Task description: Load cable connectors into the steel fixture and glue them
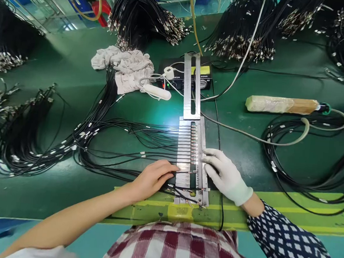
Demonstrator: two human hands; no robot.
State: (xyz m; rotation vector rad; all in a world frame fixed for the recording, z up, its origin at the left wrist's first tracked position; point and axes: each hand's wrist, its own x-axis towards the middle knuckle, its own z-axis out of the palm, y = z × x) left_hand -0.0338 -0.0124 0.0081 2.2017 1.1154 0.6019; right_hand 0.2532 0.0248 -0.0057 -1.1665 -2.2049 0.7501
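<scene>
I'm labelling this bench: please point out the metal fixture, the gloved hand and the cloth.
Metal fixture (183, 179), head view: bare part of its plate.
Gloved right hand (227, 177), head view: back of the hand.
Cloth (132, 64), head view: its crumpled middle.

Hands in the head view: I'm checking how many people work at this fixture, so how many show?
2. The bare left hand is at the left edge of the metal fixture; the gloved right hand is at its right edge. I see no others.
</scene>
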